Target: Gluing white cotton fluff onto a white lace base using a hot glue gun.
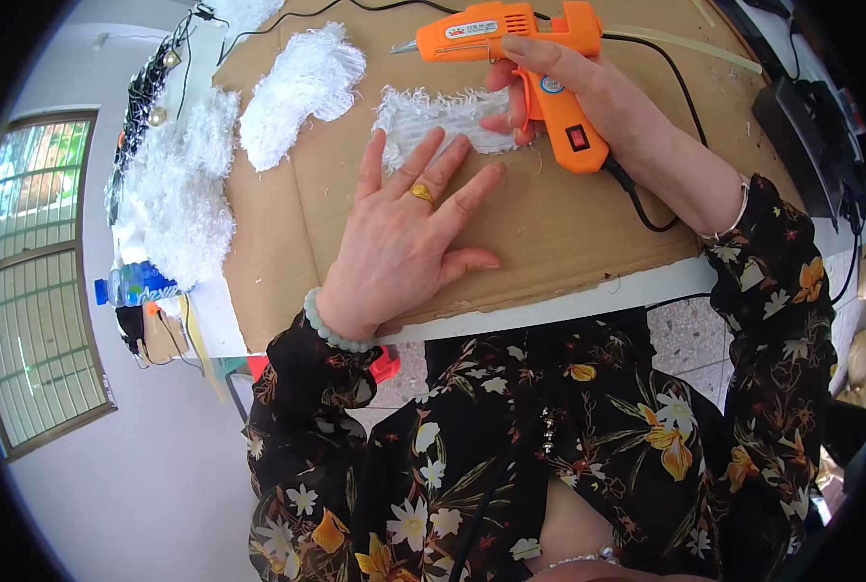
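Observation:
My right hand (588, 92) is wrapped round an orange hot glue gun (561, 112), its metal nozzle pointing left and its black cord trailing from the handle. Fingers of that hand also reach down toward the right end of a small piece of white fringed fabric (443, 112) lying on the cardboard. My left hand (404, 223) lies flat with fingers spread, its fingertips at the fabric's near edge. Left of it rests a curved, fluffy white fringed piece (302, 92), apart from both hands.
Brown cardboard (288, 252) covers the white table. A heap of white fringe (181, 194) sits along the left edge, beside a blue-labelled plastic bottle (137, 284). A black box-shaped device (797, 145) stands at the right, and black cords cross the far side.

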A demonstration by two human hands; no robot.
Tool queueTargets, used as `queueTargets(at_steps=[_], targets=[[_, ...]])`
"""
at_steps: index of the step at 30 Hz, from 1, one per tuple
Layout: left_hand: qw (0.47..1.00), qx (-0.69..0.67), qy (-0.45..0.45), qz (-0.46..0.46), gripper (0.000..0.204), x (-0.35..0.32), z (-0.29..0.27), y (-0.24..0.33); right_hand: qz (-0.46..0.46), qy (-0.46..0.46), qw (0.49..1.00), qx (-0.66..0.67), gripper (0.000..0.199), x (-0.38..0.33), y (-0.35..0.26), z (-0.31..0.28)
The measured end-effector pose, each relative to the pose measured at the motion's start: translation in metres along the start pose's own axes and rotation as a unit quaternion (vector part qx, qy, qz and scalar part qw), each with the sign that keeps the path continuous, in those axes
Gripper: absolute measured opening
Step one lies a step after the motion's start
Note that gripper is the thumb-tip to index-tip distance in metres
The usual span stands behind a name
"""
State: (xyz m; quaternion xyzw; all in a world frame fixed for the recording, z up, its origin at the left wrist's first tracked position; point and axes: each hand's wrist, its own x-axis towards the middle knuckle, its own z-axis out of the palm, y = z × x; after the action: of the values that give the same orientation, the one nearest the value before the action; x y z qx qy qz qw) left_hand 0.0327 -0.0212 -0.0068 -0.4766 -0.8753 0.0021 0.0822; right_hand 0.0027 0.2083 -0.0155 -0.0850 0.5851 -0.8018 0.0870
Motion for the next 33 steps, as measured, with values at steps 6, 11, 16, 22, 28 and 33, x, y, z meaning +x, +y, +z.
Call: queueTargets(at_steps=[6, 11, 16, 22, 28, 33], targets=[[0.999, 0.015, 0.026, -0.04, 0.071, -0.007, -0.011, -0.003, -0.012, -0.011, 1.0, 0.003, 0.04, 0.0, -0.001, 0.0], [0.999, -0.02, 0.034, -0.022, 0.07, -0.015, -0.019, 0.01, -0.019, -0.015, 1.0, -0.002, 0.041, 0.0, 0.0, -0.005], [1.0, 0.007, -0.009, 0.0, 0.074, -0.01, -0.012, 0.008, -0.009, -0.004, 1.0, -0.014, 0.042, -0.003, -0.003, -0.004], [0.999, -0.002, -0.004, -0.046, 0.078, -0.012, -0.004, -0.007, -0.001, -0.012, 1.0, -0.007, 0.042, -0.002, 0.002, -0.006], [0.995, -0.051, 0.063, -0.059, 0.074, -0.014, -0.01, -0.005, -0.017, -0.014, 1.0, 0.006, 0.04, 0.0, 0.003, -0.007], [0.999, -0.01, 0.044, -0.013, 0.072, 0.007, -0.008, 0.0, 0.016, 0.012, 1.0, 0.002, 0.04, -0.003, -0.005, -0.003]])
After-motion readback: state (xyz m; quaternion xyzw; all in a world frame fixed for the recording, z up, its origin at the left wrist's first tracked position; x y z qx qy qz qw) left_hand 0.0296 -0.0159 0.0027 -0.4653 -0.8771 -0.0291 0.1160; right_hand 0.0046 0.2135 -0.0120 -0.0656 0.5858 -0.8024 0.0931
